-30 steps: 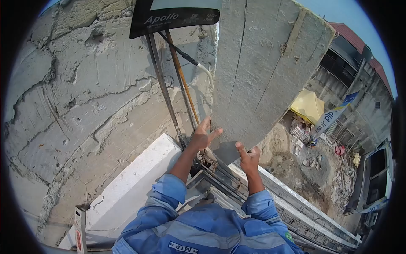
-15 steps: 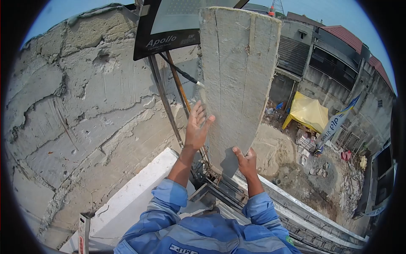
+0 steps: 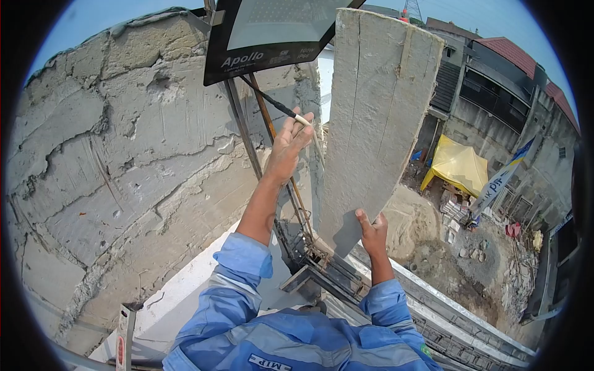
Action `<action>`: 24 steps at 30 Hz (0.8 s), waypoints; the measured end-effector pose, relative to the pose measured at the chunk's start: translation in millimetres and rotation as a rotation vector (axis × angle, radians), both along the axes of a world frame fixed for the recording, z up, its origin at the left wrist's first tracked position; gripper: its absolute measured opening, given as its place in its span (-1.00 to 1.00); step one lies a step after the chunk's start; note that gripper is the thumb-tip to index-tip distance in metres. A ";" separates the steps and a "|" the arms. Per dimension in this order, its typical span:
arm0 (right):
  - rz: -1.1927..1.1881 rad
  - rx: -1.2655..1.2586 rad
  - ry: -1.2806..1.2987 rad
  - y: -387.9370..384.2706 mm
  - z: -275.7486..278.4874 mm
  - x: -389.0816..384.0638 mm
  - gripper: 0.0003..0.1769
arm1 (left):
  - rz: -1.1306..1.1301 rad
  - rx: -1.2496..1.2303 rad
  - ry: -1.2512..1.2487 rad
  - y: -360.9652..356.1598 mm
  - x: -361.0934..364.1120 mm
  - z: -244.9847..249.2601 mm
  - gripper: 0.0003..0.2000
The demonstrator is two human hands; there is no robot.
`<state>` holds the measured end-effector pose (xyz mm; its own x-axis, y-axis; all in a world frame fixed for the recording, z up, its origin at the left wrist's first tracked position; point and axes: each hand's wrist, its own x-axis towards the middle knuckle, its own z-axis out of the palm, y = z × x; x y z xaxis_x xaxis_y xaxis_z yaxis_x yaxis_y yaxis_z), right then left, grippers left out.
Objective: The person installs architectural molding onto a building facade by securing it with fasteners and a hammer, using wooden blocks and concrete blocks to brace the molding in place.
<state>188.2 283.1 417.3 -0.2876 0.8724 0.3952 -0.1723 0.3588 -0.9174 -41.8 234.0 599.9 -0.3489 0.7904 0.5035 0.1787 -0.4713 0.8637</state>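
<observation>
A tall grey board (image 3: 380, 130), crusted with what looks like cement, stands almost upright in front of me. My right hand (image 3: 373, 234) grips its lower right edge, thumb on the near face and the other fingers hidden behind. To the left of the board, my left hand (image 3: 288, 148) is raised with its fingers curled round the pale end of a black cable (image 3: 272, 102). This cable runs down from beneath a black-framed lamp panel (image 3: 266, 59) lettered "Apollo". Left hand and board are apart.
A rough cracked wall (image 3: 124, 161) fills the left side. White blocks (image 3: 179, 290) lie below it, beside a spirit level (image 3: 125, 337). Metal framing (image 3: 315, 266) is under the board. Far below on the right are a yellow canopy (image 3: 458, 164), a banner (image 3: 501, 176) and rubble.
My left hand has moved up from beside the board's left edge to the cable and closed on its pale end. The board and my right hand appear shifted rightward in view.
</observation>
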 end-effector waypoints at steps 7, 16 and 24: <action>-0.043 -0.076 0.069 3.7 -16.3 8.5 -0.55 | 0.102 -0.132 0.044 9.4 2.3 -45.9 -0.04; -0.133 -0.015 -0.012 -7.3 -10.8 54.4 -0.49 | 0.143 -0.144 -0.073 -19.0 31.1 -88.1 -0.08; -0.170 -0.203 0.045 5.8 -28.7 85.7 -0.50 | 1.245 0.650 0.647 -88.6 8.5 88.9 -0.30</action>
